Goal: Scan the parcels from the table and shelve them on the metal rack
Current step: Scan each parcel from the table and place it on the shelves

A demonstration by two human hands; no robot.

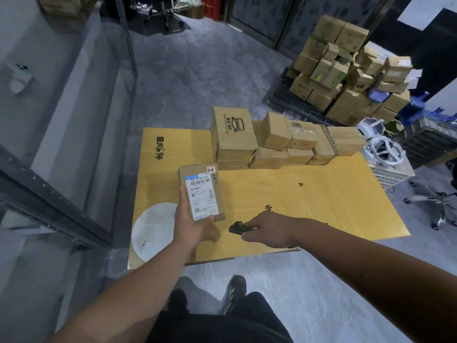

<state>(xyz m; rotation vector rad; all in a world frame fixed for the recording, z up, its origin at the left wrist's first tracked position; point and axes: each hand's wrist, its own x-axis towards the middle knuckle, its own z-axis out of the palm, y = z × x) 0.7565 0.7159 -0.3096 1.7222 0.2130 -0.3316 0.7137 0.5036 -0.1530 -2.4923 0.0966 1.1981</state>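
My left hand [191, 225] holds a small cardboard parcel [201, 191] from below, its white shipping label with barcode facing up, just above the yellow table [321, 206]. My right hand [268, 229] rests on the table to the right of the parcel, fingers closed around a small black scanner [237, 228] that touches the tabletop. A row of several brown parcels [277, 142] is stacked along the table's far edge. The metal rack [61, 134] stands to the left, its grey shelves and dark uprights running beside the table.
A white round disc [153, 231] lies at the table's near left corner. A heap of cartons [346, 70] sits on a dark pallet at the back right. White baskets and headsets [380, 149] crowd the table's right side. An office chair base [435, 201] stands further right.
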